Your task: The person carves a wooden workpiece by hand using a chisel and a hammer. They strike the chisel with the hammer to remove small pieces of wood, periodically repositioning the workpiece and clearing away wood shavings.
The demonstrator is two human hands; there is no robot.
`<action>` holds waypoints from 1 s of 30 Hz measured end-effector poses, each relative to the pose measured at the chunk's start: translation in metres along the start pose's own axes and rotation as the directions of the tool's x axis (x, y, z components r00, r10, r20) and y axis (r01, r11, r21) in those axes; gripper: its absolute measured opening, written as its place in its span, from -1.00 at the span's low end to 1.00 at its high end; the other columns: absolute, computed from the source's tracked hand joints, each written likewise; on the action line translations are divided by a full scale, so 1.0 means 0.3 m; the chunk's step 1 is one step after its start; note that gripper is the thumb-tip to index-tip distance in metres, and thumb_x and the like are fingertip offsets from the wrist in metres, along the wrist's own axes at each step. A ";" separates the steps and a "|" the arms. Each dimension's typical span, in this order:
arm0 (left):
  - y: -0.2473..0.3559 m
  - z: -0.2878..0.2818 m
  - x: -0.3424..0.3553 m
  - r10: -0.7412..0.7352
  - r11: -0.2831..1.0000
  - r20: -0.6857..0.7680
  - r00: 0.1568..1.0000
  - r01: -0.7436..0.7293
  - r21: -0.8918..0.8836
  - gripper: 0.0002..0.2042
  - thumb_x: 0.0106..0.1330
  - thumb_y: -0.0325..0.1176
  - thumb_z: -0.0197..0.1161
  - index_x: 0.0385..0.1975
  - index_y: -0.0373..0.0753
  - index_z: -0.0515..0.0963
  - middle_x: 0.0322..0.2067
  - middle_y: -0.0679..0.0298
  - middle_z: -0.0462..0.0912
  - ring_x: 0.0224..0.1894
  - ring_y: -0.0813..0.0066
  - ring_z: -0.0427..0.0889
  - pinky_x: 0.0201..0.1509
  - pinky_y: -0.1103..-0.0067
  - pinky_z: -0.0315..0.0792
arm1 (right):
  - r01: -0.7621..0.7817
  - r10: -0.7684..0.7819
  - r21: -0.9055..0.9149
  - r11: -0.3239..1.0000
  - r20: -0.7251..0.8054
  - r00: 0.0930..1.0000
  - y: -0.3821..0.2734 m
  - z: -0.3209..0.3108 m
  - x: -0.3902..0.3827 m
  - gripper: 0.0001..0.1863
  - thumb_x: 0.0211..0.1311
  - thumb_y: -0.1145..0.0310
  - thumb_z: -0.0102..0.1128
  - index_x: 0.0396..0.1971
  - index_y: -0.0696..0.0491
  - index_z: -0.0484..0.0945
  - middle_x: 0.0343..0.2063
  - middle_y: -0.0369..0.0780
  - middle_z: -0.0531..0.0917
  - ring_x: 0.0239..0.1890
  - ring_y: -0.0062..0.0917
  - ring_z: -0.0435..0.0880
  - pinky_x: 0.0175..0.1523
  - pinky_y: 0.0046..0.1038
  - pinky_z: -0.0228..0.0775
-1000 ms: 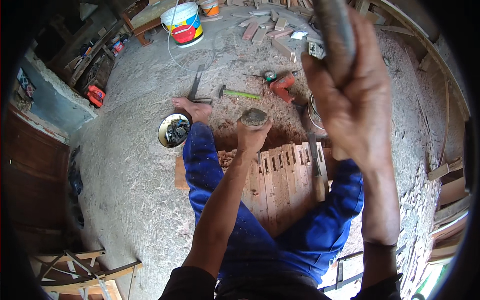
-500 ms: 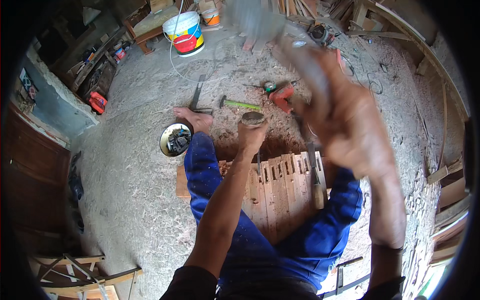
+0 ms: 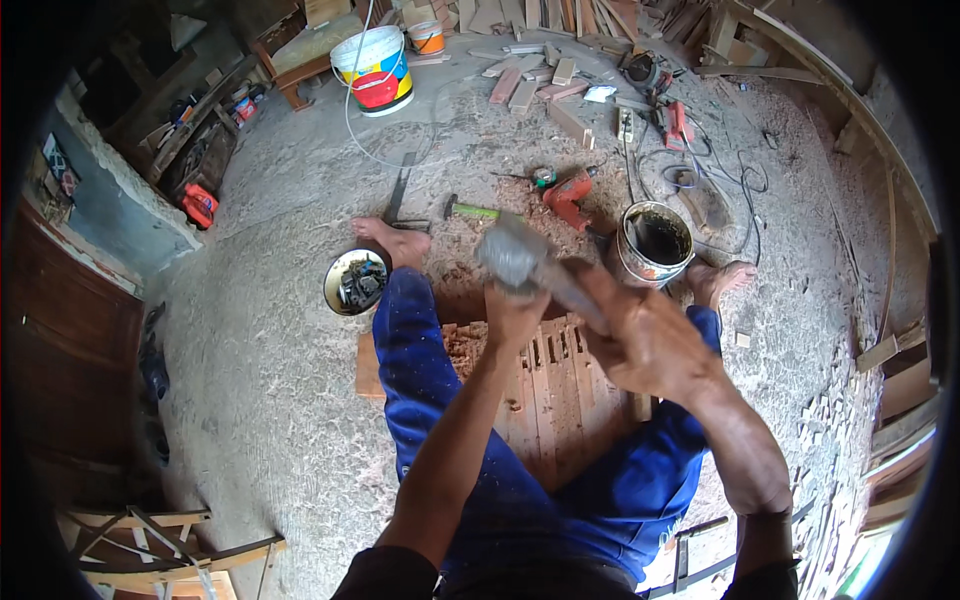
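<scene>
Between my legs lies a row of wooden strips (image 3: 540, 410) with slots cut near their far ends, strewn with wood chips. My left hand (image 3: 515, 315) is closed in a fist around an upright chisel, whose handle top is hidden beneath the mallet head and whose blade I cannot make out now. My right hand (image 3: 655, 340) grips the handle of a mallet (image 3: 512, 252). The grey mallet head, smeared by motion, is right over my left fist, at the chisel's top. A wooden tool handle (image 3: 642, 406) shows beside my right thigh, partly covered by my right hand.
Beyond the strips lie a green-handled hammer (image 3: 475, 210), a red power tool (image 3: 570, 198) and a metal square (image 3: 400, 195). A bowl of metal parts (image 3: 356, 282) sits by my left foot, a dark-filled bucket (image 3: 655, 243) near my right. Cables (image 3: 745, 185) and wood offcuts (image 3: 525, 90) lie farther off.
My right hand has swung the mallet down and leftward from high at the upper right onto the chisel's top. My left hand keeps its hold, nearly in place.
</scene>
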State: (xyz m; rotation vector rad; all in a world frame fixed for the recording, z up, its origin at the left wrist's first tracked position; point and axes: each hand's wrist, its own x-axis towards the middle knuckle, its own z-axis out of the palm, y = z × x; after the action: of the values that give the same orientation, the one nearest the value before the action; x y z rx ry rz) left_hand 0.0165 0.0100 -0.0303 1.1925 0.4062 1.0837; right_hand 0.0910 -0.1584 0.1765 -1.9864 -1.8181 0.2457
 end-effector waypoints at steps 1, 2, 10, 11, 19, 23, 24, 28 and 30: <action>-0.010 -0.017 0.057 -0.072 0.980 -0.003 0.997 0.072 0.188 -0.85 0.13 -0.56 0.38 -0.30 -0.32 0.62 -0.30 0.23 0.73 -0.30 0.48 0.67 -0.18 0.51 0.53 | -0.022 0.024 0.048 0.999 -0.028 0.999 -0.021 -0.038 0.018 -0.41 0.09 0.55 0.19 0.20 0.09 0.36 -0.44 0.01 0.69 -0.43 -0.15 0.74 -0.35 -0.18 0.64; -0.025 -0.036 0.075 -0.081 0.972 -0.023 0.996 0.084 0.218 -0.85 0.12 -0.54 0.41 -0.33 -0.32 0.62 -0.35 0.25 0.72 -0.34 0.50 0.66 -0.21 0.52 0.53 | 0.040 -0.022 0.103 0.994 -0.171 0.985 -0.060 -0.088 0.043 -0.36 0.03 0.63 0.14 0.22 0.11 0.32 -0.47 -0.04 0.69 -0.49 -0.22 0.73 -0.40 -0.24 0.64; -0.022 -0.030 0.010 0.043 0.978 -0.020 0.999 -0.038 0.205 -0.85 0.14 -0.53 0.46 -0.39 -0.31 0.59 -0.56 0.37 0.62 -0.68 0.64 0.52 -0.68 0.69 0.33 | -0.145 0.116 -0.066 0.987 -0.327 0.938 -0.109 -0.098 0.133 -0.43 0.12 0.60 0.13 0.18 0.21 0.24 -0.34 0.02 0.67 -0.34 -0.10 0.69 -0.13 -0.17 0.60; 0.000 -0.009 -0.023 0.030 0.976 -0.017 0.999 -0.025 0.216 -0.82 0.13 -0.54 0.45 -0.31 -0.32 0.59 -0.49 0.32 0.65 -0.60 0.60 0.56 -0.58 0.65 0.39 | -0.197 0.227 -0.298 0.934 0.069 0.971 -0.049 -0.015 0.091 -0.40 0.07 0.65 0.09 0.17 0.26 0.19 -0.36 0.09 0.69 -0.37 0.04 0.71 -0.14 -0.08 0.60; 0.006 0.015 0.009 -0.050 0.902 -0.056 0.997 0.069 0.427 -0.80 0.10 -0.58 0.41 -0.26 -0.31 0.64 -0.35 0.26 0.74 -0.37 0.50 0.68 -0.19 0.54 0.57 | -0.044 0.045 0.111 0.993 -0.006 0.999 -0.013 -0.019 -0.059 -0.33 -0.02 0.57 0.14 0.21 0.17 0.26 -0.39 0.20 0.66 -0.36 0.08 0.71 -0.19 -0.04 0.60; -0.081 -0.079 0.148 -0.024 0.944 -0.125 0.992 0.064 0.323 -0.86 0.20 -0.51 0.39 -0.56 -0.25 0.57 -0.66 0.41 0.53 -0.71 0.64 0.42 -0.66 0.61 0.23 | 0.274 -0.132 0.233 0.933 -0.487 0.863 -0.141 -0.237 0.111 -0.38 0.07 0.58 0.14 0.22 0.14 0.30 -0.31 0.02 0.63 -0.35 -0.20 0.67 -0.19 -0.24 0.57; -0.103 -0.056 0.149 0.007 0.966 -0.118 0.993 0.023 0.258 -0.81 0.22 -0.50 0.38 -0.61 -0.23 0.55 -0.72 0.44 0.49 -0.78 0.67 0.37 -0.75 0.63 0.16 | 0.359 -0.149 0.215 0.908 -0.636 0.757 -0.173 -0.296 0.147 -0.39 0.11 0.57 0.15 0.23 0.13 0.31 -0.28 -0.03 0.61 -0.33 -0.27 0.65 -0.17 -0.28 0.55; -0.090 -0.005 0.090 -0.023 0.976 -0.099 0.995 0.044 0.213 -0.82 0.21 -0.49 0.40 -0.56 -0.22 0.52 -0.66 0.44 0.51 -0.75 0.68 0.38 -0.73 0.63 0.18 | 0.128 -0.047 0.072 0.989 -0.669 0.742 -0.121 -0.234 0.244 -0.43 0.22 0.52 0.13 0.27 0.11 0.31 -0.16 -0.12 0.62 -0.28 -0.38 0.65 -0.09 -0.32 0.54; -0.045 -0.021 0.056 0.052 0.966 -0.064 0.997 -0.033 0.257 -0.87 0.20 -0.50 0.40 -0.48 -0.25 0.54 -0.59 0.40 0.56 -0.68 0.66 0.44 -0.67 0.63 0.25 | -0.131 0.121 -0.371 0.919 -0.052 0.991 -0.002 -0.036 0.190 -0.47 0.21 0.48 0.06 0.22 0.19 0.29 -0.31 -0.02 0.70 -0.42 -0.20 0.73 -0.20 -0.16 0.60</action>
State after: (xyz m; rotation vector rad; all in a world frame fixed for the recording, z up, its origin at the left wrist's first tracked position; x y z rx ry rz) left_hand 0.0258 0.0278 -0.0403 1.3982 0.5916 1.1371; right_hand 0.1020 -0.1046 0.1954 -2.3549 -1.8270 -0.1014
